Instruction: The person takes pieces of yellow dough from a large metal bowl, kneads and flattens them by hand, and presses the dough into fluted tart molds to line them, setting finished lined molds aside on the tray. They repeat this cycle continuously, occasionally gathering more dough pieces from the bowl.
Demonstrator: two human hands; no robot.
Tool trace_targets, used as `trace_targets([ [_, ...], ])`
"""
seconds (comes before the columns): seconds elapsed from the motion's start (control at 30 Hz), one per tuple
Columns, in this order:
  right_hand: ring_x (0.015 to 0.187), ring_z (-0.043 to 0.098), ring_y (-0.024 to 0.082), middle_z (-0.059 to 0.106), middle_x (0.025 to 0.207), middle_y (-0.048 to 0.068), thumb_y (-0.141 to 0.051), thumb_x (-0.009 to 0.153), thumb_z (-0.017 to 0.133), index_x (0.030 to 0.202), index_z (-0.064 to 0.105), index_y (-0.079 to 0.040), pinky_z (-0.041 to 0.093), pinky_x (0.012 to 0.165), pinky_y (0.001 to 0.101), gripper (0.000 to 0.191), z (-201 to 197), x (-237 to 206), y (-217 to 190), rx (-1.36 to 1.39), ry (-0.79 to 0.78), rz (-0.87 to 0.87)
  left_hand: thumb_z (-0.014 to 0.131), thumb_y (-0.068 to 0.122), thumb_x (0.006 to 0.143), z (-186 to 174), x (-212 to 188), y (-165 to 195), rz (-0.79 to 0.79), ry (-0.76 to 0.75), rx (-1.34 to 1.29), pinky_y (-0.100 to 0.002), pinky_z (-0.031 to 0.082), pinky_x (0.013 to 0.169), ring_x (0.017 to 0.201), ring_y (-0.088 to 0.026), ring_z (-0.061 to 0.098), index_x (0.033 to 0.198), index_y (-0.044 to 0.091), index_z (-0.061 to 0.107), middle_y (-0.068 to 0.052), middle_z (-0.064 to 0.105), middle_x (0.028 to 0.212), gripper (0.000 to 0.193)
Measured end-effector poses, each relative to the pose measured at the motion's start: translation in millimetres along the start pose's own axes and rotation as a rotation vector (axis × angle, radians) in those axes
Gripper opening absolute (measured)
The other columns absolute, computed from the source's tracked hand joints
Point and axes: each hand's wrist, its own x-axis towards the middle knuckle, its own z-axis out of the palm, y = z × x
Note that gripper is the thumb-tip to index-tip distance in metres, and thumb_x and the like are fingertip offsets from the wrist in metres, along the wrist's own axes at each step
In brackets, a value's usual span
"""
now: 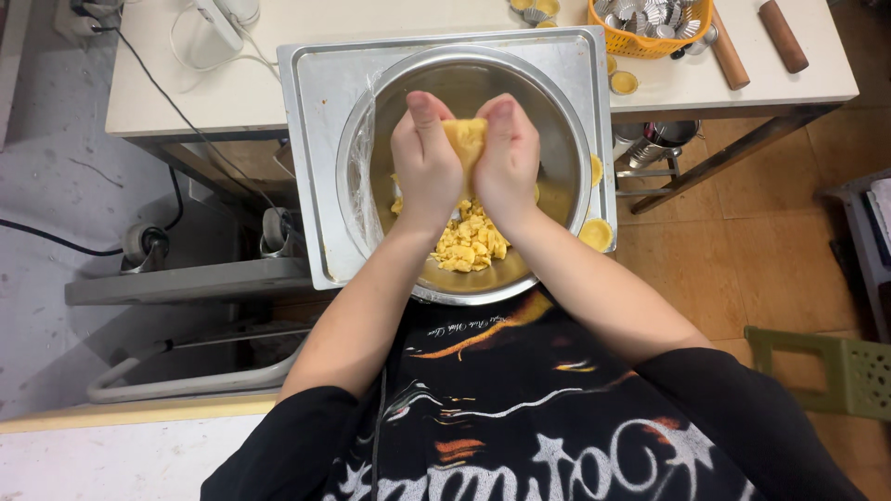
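Both hands are raised over a large steel mixing bowl [557, 111] and press a lump of yellow dough [466, 137] between them. My left hand [425, 165] grips the lump from the left, my right hand [507, 162] from the right. More crumbly yellow dough pieces [470, 239] lie in the bottom of the bowl below the hands. The bowl rests on a metal tray [311, 139] at the table's near edge.
Small filled tart moulds [596, 234] sit on the tray's right rim. An orange basket of empty metal moulds [650, 20] and two wooden rolling pins [729, 51] lie at the back right. A white appliance with a cord [218, 28] stands back left. A green stool [826, 371] is on the floor at right.
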Motion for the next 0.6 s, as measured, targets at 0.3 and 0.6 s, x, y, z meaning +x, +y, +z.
trace_targets([
  [0.3, 0.076, 0.045, 0.005, 0.05, 0.08, -0.004, -0.051, 0.114, 0.043, 0.09, 0.052, -0.008, 0.041, 0.068, 0.0237, 0.05, 4.8, 8.2, -9.9, 0.11, -0.051, 0.069, 0.019, 0.065, 0.11, -4.7, 3.0, -5.9, -0.078, -0.021, 0.006, -0.031, 0.043, 0.065, 0.066, -0.014, 0.049, 0.074, 0.003, 0.048, -0.003, 0.046, 0.066, 0.077],
  [0.6, 0.075, 0.051, 0.003, 0.06, 0.083, -0.004, -0.044, 0.109, 0.056, 0.092, 0.058, -0.007, 0.045, 0.067, 0.022, 0.041, -3.7, 11.7, -15.2, 0.337, -0.182, 0.277, 0.017, 0.064, 0.112, 0.9, -0.9, -8.3, -0.04, -0.117, -0.098, -0.029, 0.046, 0.087, 0.089, -0.015, 0.049, 0.104, 0.004, 0.046, -0.003, 0.046, 0.096, 0.067],
])
